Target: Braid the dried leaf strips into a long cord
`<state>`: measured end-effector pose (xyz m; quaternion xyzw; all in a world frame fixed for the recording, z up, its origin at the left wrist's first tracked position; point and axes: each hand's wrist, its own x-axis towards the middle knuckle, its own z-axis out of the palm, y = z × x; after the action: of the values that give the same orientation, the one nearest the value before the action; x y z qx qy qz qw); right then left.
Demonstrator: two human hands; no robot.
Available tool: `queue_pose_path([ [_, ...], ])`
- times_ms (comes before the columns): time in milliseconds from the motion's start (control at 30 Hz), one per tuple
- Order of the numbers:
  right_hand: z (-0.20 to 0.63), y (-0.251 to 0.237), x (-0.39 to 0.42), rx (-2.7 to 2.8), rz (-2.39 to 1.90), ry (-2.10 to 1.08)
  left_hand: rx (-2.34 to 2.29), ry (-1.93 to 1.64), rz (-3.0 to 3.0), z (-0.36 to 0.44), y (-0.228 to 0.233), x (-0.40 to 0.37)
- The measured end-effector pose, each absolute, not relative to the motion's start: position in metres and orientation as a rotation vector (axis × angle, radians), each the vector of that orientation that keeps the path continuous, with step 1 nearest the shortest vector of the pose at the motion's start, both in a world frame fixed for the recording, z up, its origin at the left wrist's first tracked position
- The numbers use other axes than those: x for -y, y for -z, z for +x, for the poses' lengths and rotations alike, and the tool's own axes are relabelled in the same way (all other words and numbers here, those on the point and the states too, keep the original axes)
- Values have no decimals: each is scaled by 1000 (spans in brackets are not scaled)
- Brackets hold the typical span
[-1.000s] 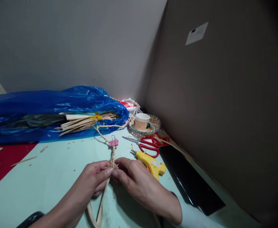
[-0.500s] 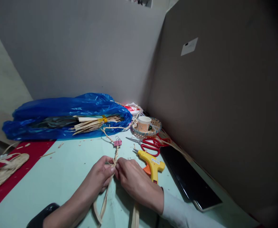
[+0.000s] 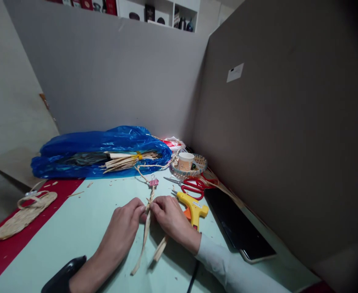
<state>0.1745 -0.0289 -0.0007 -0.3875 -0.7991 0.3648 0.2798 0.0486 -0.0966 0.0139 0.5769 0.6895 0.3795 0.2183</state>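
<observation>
A braid of pale dried straw (image 3: 150,198) runs toward me from a pink binder clip (image 3: 153,182) at its far end. My left hand (image 3: 126,219) pinches the braid's near end from the left. From the right, my right hand (image 3: 171,217) closes thumb and fingers on the straw strands at the same spot. One loose strand (image 3: 144,244) hangs toward me between the hands, and a folded strand (image 3: 160,249) comes out below my right hand. Just beyond my right hand lies a yellow glue gun (image 3: 194,207), partly covered by it.
Red-handled scissors (image 3: 194,188) lie behind the glue gun, near a woven basket (image 3: 203,163) holding a paper cup (image 3: 185,162). A black tablet (image 3: 236,228) is at right. A blue plastic bag (image 3: 90,140) with a straw bundle (image 3: 124,160) lies behind; a woven sandal (image 3: 29,215) sits left.
The view has tilted up and turned left, showing shelves and more of the sandal. Both hands still grip the braid; the loose strands below have shifted, with the right one swinging left.
</observation>
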Motion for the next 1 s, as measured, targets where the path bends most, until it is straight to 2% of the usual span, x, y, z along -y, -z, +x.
queue_pose_path([
  [233,171,7,28,1879,-1006,-1355,-2105,-983,1836,60,-7,108],
  [500,177,0,31,1605,-906,-1794,-1902,-839,2107,72,13,116],
  [567,179,0,29,1566,-905,-1821,-1853,-869,2098,70,4,114],
  [700,179,2,27,1535,-894,-1800,-1902,-1192,1678,54,-18,104],
  [1000,178,7,26,1876,-884,-1610,-1467,-1057,1216,49,10,70],
])
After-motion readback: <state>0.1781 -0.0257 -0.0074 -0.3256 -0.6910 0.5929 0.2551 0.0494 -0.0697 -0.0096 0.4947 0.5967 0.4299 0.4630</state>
